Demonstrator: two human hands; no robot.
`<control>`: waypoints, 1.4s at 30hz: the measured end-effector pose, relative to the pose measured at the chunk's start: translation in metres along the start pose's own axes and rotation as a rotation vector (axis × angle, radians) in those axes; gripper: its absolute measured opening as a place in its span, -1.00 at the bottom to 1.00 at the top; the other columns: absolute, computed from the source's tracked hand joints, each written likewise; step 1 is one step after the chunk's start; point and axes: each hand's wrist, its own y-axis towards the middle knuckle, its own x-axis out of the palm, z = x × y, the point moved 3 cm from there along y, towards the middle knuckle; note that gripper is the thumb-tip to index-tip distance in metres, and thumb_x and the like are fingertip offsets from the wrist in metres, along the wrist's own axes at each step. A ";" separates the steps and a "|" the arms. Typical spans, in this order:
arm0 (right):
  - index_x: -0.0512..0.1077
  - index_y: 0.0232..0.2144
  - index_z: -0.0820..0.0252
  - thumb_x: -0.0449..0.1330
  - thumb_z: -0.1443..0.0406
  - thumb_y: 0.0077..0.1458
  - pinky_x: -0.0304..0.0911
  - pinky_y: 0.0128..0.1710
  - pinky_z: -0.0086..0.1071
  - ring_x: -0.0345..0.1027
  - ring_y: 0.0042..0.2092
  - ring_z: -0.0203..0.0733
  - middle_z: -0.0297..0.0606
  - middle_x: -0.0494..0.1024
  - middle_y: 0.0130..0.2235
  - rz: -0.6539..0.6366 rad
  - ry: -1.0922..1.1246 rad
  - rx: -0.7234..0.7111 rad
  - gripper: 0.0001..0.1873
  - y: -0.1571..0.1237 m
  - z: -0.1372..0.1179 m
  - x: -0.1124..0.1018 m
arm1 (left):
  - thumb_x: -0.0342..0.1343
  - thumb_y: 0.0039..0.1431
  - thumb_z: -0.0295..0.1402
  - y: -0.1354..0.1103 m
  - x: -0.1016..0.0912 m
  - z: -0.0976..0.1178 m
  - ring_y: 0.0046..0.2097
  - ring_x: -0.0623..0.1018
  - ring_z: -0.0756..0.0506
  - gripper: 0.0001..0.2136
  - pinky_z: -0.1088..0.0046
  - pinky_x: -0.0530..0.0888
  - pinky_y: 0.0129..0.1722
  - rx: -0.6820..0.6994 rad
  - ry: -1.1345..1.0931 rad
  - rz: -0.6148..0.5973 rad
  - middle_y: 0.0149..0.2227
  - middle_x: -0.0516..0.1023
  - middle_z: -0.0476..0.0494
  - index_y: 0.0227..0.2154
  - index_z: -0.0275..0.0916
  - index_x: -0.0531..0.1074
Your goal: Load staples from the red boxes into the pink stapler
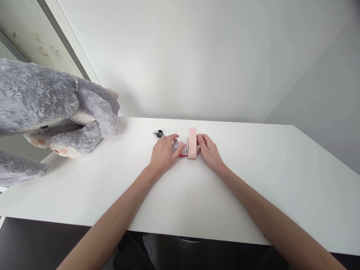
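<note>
The left hand (163,153) and right hand (209,152), near the middle of the frame, are bare and slim-fingered. Both forearms (119,212) are bare to the lower edge and slender; the right has tiny spots (300,242). Dim black clothing (133,253) shows at bottom, left of centre.

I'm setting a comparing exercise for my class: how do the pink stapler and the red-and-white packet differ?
Colour: the pink stapler has a plain pink top, while the red-and-white packet carries printing.
Shape: the stapler is long and narrow with a rounded top end; the packet looks shorter.
Visibility: the stapler's top shows whole, the packet is partly covered.
Shared: both are at the white desk, side by side.
</note>
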 end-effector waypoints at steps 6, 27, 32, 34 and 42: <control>0.43 -0.11 0.05 -0.02 -0.17 0.34 0.43 -0.24 -0.26 0.51 -0.12 -0.09 -0.19 0.62 -0.04 -0.008 -0.004 -0.015 -0.50 0.001 0.002 0.000 | -0.14 0.49 -0.09 0.000 0.010 0.006 0.16 0.50 -0.25 -0.55 0.10 0.35 0.21 0.064 -0.034 -0.113 0.18 0.55 -0.21 0.30 -0.17 0.27; 0.44 -0.12 0.05 -0.02 -0.17 0.33 0.42 -0.25 -0.28 0.49 -0.15 -0.12 -0.21 0.61 -0.07 -0.022 -0.010 -0.012 -0.49 0.001 0.004 0.000 | -0.27 0.51 -0.15 0.008 -0.008 -0.025 -0.19 0.56 -0.23 -0.58 0.19 0.44 -0.12 -0.011 0.165 -0.011 -0.26 0.57 -0.23 -0.37 -0.16 0.38; 0.44 -0.11 0.05 -0.01 -0.17 0.32 0.41 -0.24 -0.27 0.50 -0.16 -0.12 -0.20 0.61 -0.06 -0.024 -0.015 0.008 -0.49 0.000 0.002 -0.001 | -0.12 0.46 -0.15 0.009 -0.004 -0.030 -0.31 0.56 -0.19 -0.75 0.25 0.41 -0.25 -0.131 0.010 -0.035 -0.25 0.62 -0.15 -0.25 -0.14 0.37; 0.44 -0.11 0.05 -0.01 -0.17 0.32 0.42 -0.23 -0.27 0.49 -0.16 -0.12 -0.20 0.60 -0.05 -0.027 -0.020 0.006 -0.50 -0.001 0.000 -0.001 | -0.09 0.45 -0.13 0.010 -0.004 -0.032 -0.32 0.56 -0.16 -0.77 0.29 0.41 -0.27 -0.179 -0.094 -0.005 -0.23 0.61 -0.12 -0.21 -0.14 0.36; 0.43 -0.14 0.06 -0.02 -0.15 0.33 0.41 -0.23 -0.26 0.48 -0.16 -0.10 -0.21 0.61 -0.08 -0.036 -0.042 -0.003 -0.51 0.000 -0.001 -0.001 | -0.01 0.41 -0.04 0.007 0.000 -0.010 -0.25 0.52 -0.06 -0.71 0.42 0.45 -0.25 -0.283 -0.605 0.139 -0.21 0.57 -0.10 -0.23 -0.16 0.37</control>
